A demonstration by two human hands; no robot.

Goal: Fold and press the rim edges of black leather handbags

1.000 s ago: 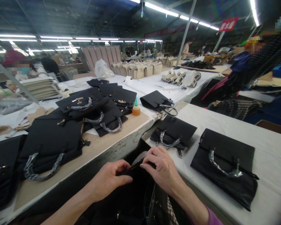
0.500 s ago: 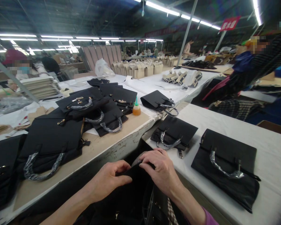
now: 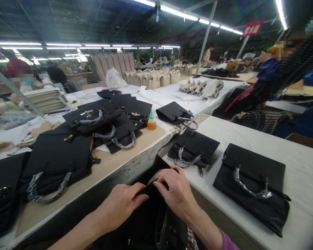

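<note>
A black handbag (image 3: 143,222) is in front of me, low in the view, between the two tables. Its top edge is pinched between the thumb and fingers of my left hand (image 3: 125,201). Close beside it, my right hand (image 3: 173,189) grips the same edge, where a strip of checked cloth (image 3: 154,176) shows. More checked cloth (image 3: 191,239) hangs below my right wrist. Small metal fittings glint on the bag, and its lower part is in shadow and cut off by the frame.
Several black handbags (image 3: 54,152) with wrapped handles lie on the left table. Another handbag (image 3: 253,184) rests on the white right table (image 3: 299,156). A bottle of amber liquid (image 3: 151,123) stands near the table edge. People work at the far left and at right.
My left hand's fingers have closed in slightly toward the bag's edge. My right hand has shifted a little to the left, and the camera view has moved slightly.
</note>
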